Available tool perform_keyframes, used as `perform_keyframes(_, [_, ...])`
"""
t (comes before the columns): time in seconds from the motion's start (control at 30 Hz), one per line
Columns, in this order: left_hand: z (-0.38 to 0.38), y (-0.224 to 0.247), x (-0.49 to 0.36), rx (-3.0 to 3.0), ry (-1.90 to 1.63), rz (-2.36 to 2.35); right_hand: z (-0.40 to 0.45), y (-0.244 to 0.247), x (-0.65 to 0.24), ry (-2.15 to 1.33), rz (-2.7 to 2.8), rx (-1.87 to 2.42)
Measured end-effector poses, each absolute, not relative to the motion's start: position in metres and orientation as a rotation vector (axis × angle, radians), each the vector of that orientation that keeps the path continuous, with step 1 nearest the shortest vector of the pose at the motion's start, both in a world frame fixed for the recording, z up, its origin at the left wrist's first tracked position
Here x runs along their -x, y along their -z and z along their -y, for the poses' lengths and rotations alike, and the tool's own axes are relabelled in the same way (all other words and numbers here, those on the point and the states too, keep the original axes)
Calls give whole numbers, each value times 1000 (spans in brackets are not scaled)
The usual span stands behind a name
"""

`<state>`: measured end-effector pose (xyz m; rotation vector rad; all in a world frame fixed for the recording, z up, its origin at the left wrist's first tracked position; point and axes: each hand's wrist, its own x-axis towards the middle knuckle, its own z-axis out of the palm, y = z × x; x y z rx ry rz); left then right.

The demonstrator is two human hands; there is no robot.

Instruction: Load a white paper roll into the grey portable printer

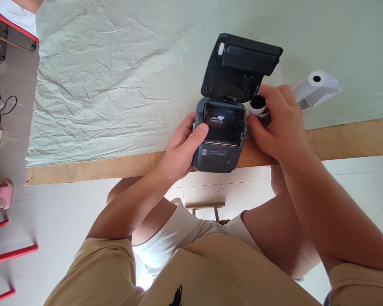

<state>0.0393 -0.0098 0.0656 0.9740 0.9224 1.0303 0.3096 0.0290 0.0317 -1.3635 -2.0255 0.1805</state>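
Note:
A dark grey label printer (218, 159) with its black lid (239, 63) swung up sits at the table's front edge. My left hand (185, 146) is closed around its left side, thumb over the rim of the paper bay (223, 127). A small printed sticker (216, 119) shows inside the bay. Just right of the printer, my right hand (279, 121) pinches a small white paper roll (258, 112) with a dark hollow core, its thumb and fingers on either side. Behind that hand lies a larger white paper roll (317, 87), its loose end hanging out to the right.
A pale green cloth (115, 85) covers the table, with a bare wooden edge (347, 136) along the front. At the upper left, part of another person's arm (28, 4) shows. Red-framed furniture (12, 255) and a pink-shod foot (6, 195) are on the left.

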Motion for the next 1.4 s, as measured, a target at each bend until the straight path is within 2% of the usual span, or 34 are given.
perform_keyframes(0.23, [9, -59, -39, -954, -1014, -892, -6, -58, -292, -204, 1635, 1198])
perform_keyframes(0.33, [9, -57, -38, -969, -1013, -898, 4, -72, -270, -191, 1696, 1117])
perform_keyframes(0.43, [9, -57, -36, -967, -1009, -898, 3, -77, -257, -250, 1863, 1217])
perform_keyframes(0.53, [10, -59, -36, -965, -984, -905, -2, -77, -256, -257, 1941, 1252])
perform_keyframes(0.7, [11, -61, -37, -974, -1004, -906, 0, -70, -251, -39, 1833, 967])
perform_keyframes(0.9, [7, -54, -32, -1042, -986, -866, 8, -59, -245, -53, 1905, 758])
perform_keyframes(1.03, [4, -48, -30, -1099, -1006, -899, 8, -55, -252, -54, 1667, 885])
perform_keyframes(1.13, [5, -47, -31, -1111, -1010, -900, 7, -53, -258, -264, 1621, 1085])
perform_keyframes(1.23, [5, -48, -31, -1107, -1007, -932, 5, -49, -262, -478, 1631, 1005])
perform_keyframes(1.4, [4, -47, -28, -1129, -985, -938, 1, -39, -267, -523, 1560, 993])
